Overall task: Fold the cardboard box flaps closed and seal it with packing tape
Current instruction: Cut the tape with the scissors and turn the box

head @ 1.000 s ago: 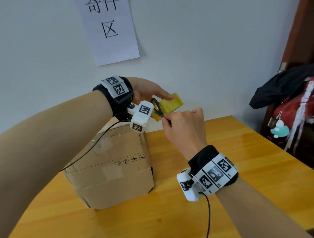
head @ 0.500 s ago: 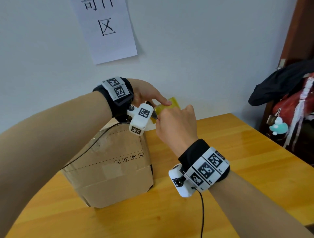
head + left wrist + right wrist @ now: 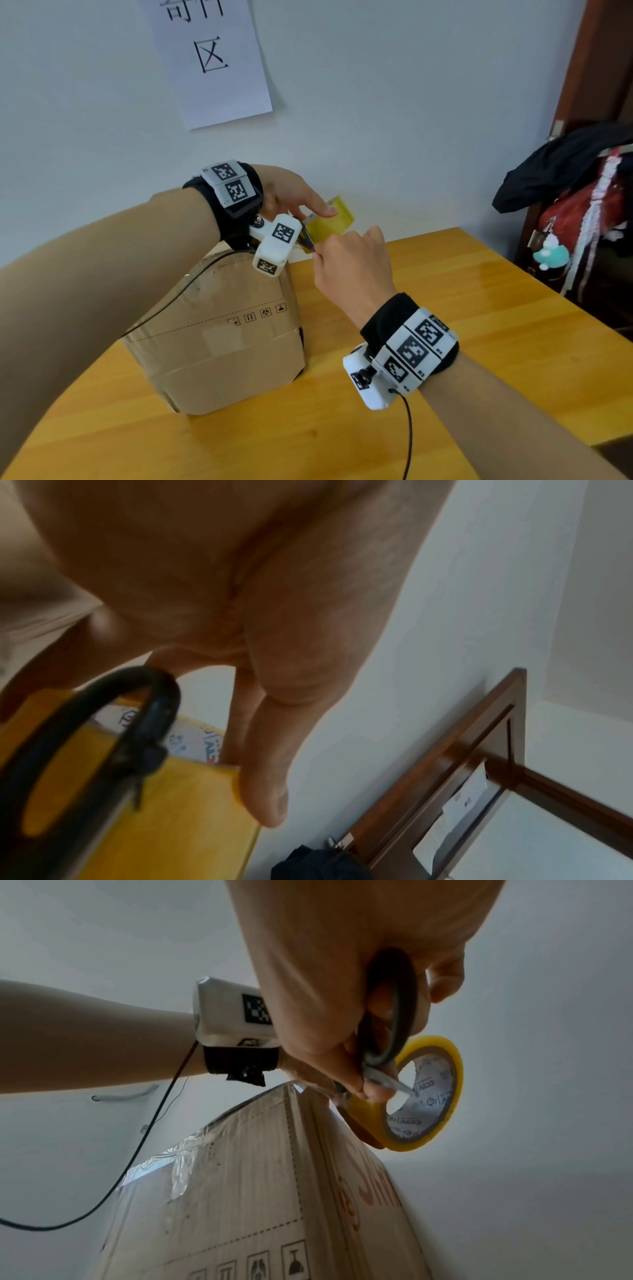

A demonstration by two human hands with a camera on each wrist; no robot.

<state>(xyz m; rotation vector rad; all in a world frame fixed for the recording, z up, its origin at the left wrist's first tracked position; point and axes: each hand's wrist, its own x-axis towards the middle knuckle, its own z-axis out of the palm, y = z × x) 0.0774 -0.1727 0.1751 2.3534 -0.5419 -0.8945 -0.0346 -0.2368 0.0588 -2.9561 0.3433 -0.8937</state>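
A parcel-posting corner: a printed sign [image 3: 209, 58] hangs over a wooden table [image 3: 479, 308].

Head view: from above, looking forward and down over both forearms to the cardboard box [image 3: 219, 329] on the table [image 3: 479, 335], wall beyond.
Left wrist view: very near, along the left hand [image 3: 274, 620] toward the tape roll [image 3: 178, 818] and scissors [image 3: 103, 737].
Right wrist view: low, looking up past the right hand [image 3: 342, 974].
Shared: tape roll, scissors, box.
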